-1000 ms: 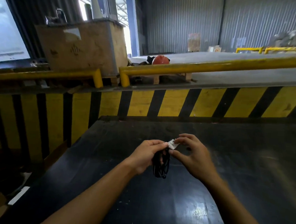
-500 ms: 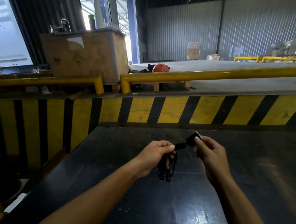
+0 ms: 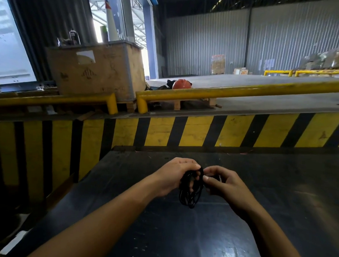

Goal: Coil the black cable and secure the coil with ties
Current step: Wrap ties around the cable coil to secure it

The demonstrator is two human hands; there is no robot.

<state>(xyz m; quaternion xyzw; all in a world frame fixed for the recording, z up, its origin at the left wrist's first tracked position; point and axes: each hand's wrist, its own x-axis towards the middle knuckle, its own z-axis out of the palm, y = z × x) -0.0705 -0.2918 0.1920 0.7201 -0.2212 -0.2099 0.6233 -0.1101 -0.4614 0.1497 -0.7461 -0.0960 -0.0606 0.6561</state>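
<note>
A black cable coil (image 3: 189, 196) hangs in several loops above the black tabletop (image 3: 159, 236). My left hand (image 3: 174, 174) grips the top of the coil, fingers threaded through the loops. My right hand (image 3: 223, 183) is close against the coil's right side, its fingertips pinching a dark strap or tie (image 3: 215, 177) at the top of the coil. Most of the tie is hidden by my fingers.
A yellow and black striped barrier (image 3: 204, 130) runs along the far edge of the tabletop. Yellow guard rails (image 3: 245, 92) sit above it. A large cardboard crate (image 3: 97, 71) stands at the back left, with an orange helmet (image 3: 181, 83) to its right.
My right hand had pulled the dark strap out up and to the right; now it has come back against the coil. The left hand kept hold of the coil. The camera tilted up.
</note>
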